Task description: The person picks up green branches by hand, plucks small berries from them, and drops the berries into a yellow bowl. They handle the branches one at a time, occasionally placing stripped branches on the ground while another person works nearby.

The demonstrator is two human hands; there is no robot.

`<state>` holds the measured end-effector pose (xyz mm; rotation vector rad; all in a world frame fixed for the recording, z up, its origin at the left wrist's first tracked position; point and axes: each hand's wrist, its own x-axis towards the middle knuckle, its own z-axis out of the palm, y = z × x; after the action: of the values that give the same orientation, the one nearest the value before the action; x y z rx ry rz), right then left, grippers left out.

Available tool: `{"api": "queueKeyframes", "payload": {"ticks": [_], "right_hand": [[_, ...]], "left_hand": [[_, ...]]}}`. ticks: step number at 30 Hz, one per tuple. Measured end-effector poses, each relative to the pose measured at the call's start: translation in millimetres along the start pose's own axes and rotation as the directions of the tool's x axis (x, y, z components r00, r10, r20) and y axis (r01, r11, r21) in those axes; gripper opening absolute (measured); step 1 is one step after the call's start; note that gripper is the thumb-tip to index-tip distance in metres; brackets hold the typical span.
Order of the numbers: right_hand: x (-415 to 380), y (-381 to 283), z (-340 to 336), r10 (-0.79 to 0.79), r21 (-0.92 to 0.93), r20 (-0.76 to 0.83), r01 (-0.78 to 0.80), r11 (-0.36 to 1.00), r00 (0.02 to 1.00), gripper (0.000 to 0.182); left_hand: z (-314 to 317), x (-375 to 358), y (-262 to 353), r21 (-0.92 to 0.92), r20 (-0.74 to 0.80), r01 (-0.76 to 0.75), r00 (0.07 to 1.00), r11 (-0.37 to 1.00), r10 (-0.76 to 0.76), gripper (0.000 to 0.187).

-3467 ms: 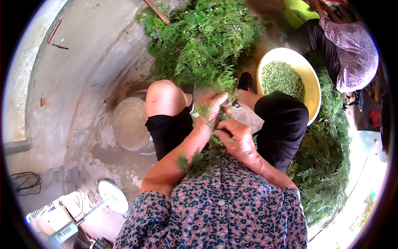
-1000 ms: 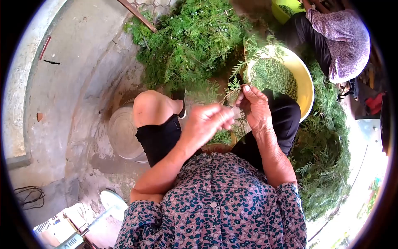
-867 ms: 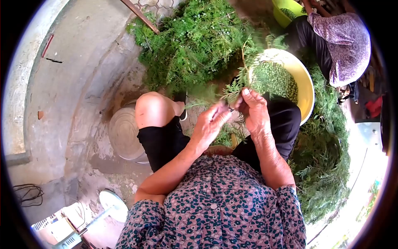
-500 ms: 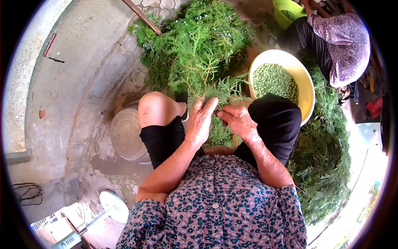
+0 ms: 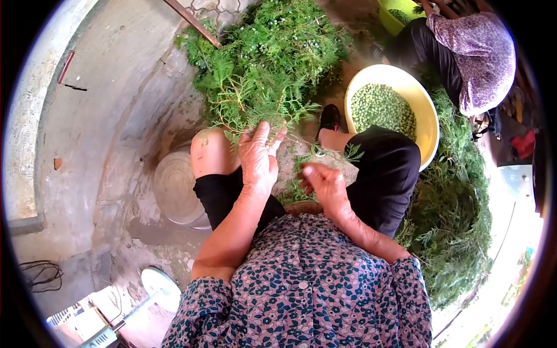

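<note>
My left hand [image 5: 259,162] is closed around the stem end of a feathery evergreen branch [image 5: 270,111], which fans out above my knees with bare reddish twigs showing. My right hand [image 5: 326,184] is lower and to the right, apart from the branch, its fingers curled together. Whatever they may hold is too small to make out. A thin green sprig [image 5: 342,154] shows just above that hand. Right of my knee stands a yellow basin [image 5: 428,116] partly filled with small round green cones [image 5: 383,110].
A large heap of evergreen cuttings [image 5: 284,49] lies ahead, with more cuttings [image 5: 452,232] on the right. A round metal pot [image 5: 180,185] stands left of my leg. Another person [image 5: 476,58] sits at upper right by a green basin [image 5: 391,23]. A fan [image 5: 159,290] is lower left.
My hands have drawn apart: the left has moved left with the branch, the right slightly down and left. My shoe beside the basin has come into view.
</note>
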<state>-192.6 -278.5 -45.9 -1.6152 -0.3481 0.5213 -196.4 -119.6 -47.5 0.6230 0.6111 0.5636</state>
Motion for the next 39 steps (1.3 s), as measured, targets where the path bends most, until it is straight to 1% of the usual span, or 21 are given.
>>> {"api": "queueKeyframes", "payload": {"ticks": [1,2,6,8,10,13,15,18,19,20,24,26,27,28,30,32,34,36,37,38,39], "right_hand": [[3.7,4.7,0.0,0.248,0.296,-0.066,-0.218,0.93,0.967,0.025],[8.6,6.3,-2.6,0.188,0.312,-0.132,-0.139,0.94,0.973,0.032],[30.7,-0.5,-16.6,0.216,0.285,-0.236,-0.145,0.948,0.948,0.024],[39.1,5.4,-21.7,-0.07,-0.184,-0.21,0.031,0.982,0.975,0.019],[43.3,2.5,-16.5,-0.322,-0.412,-0.165,0.231,0.881,0.932,0.009],[40.3,4.1,-6.7,-0.357,-0.47,-0.108,0.269,0.841,0.928,0.01],[37.6,4.6,-2.7,-0.379,-0.64,-0.049,0.262,0.722,0.924,0.026],[32.2,7.5,-3.7,-0.394,-0.682,0.031,0.307,0.663,0.919,0.036],[31.9,0.3,-8.0,-0.304,-0.711,0.102,0.283,0.644,0.947,0.04],[32.5,-1.2,-10.3,-0.307,-0.712,0.103,0.286,0.642,0.946,0.04],[26.1,-3.9,-16.3,-0.258,-0.624,0.103,0.265,0.735,0.961,0.031],[24.2,2.7,-14.8,-0.136,-0.331,-0.06,0.108,0.938,0.989,0.022],[25.3,8.4,-13.7,-0.204,-0.407,-0.066,0.16,0.899,0.977,0.022],[21.1,12.7,-14.8,-0.171,-0.5,-0.049,0.124,0.857,0.984,0.019],[19.8,25.5,-21.0,-0.235,-0.464,0.149,0.278,0.841,0.96,0.016],[14.1,23.9,-18.3,-0.192,-0.421,0.053,0.196,0.885,0.98,0.015],[9.1,12.9,-23.5,-0.209,-0.445,0.062,0.214,0.87,0.976,0.017],[2.2,-0.9,-37.2,-0.171,-0.449,0.105,0.2,0.871,0.98,0.018],[-2.8,-6.5,-46.0,-0.162,-0.446,0.097,0.189,0.875,0.982,0.015],[-7.6,-13.0,-59.1,-0.164,-0.462,0.069,0.177,0.869,0.984,0.015],[-13.6,-19.6,-74.4,-0.197,-0.424,0.051,0.2,0.883,0.979,0.014]], "left_hand": [[0.2,-2.9,-1.5,0.027,-0.011,0.012,1.0,1.0,-0.011,0.01],[1.9,-6.3,-3.0,0.052,-0.021,0.022,1.0,0.998,-0.021,0.009],[0.7,-20.5,-13.8,0.181,0.048,0.095,0.993,0.979,-0.105,0.008],[-0.5,-25.1,-19.6,0.236,0.058,0.111,0.99,0.965,-0.128,0.01],[-0.4,-28.1,-24.3,0.23,0.103,0.185,0.972,0.955,-0.213,0.014],[0.2,-32.0,-31.0,0.25,0.135,0.134,0.976,0.959,-0.172,0.019],[-1.7,-32.5,-34.3,0.226,0.145,0.133,0.975,0.965,-0.169,0.021],[-1.5,-33.9,-36.4,0.197,0.162,0.133,0.973,0.971,-0.166,0.022],[0.3,-35.0,-33.0,0.246,0.186,0.17,0.958,0.954,-0.219,0.022],[3.6,-34.8,-30.3,0.294,0.21,0.203,0.94,0.934,-0.271,0.023],[0.6,-32.2,-35.4,0.208,0.166,0.139,0.97,0.968,-0.175,0.022],[1.0,-27.2,-36.0,0.166,0.115,0.131,0.982,0.977,-0.151,0.024],[2.4,-27.8,-33.6,0.155,0.099,0.141,0.982,0.978,-0.158,0.024],[5.5,-31.0,-34.7,0.145,0.099,0.162,0.979,0.976,-0.177,0.025],[0.6,-29.1,-41.6,0.209,0.089,0.205,0.97,0.956,-0.227,0.022],[5.2,-28.3,-36.0,0.128,0.202,0.308,0.923,0.943,-0.329,0.019],[2.9,-15.5,-32.5,0.056,0.034,0.452,0.89,0.89,-0.454,0.013],[-7.1,2.9,-30.3,0.063,0.082,0.532,0.84,0.844,-0.536,0.018],[15.9,0.5,-25.3,0.086,-0.197,0.53,0.839,0.843,-0.507,0.025],[4.0,14.5,-30.4,0.163,-0.077,0.485,0.874,0.859,-0.479,0.03],[17.1,12.4,-27.3,0.105,-0.041,0.495,0.869,0.863,-0.493,0.03]]}}
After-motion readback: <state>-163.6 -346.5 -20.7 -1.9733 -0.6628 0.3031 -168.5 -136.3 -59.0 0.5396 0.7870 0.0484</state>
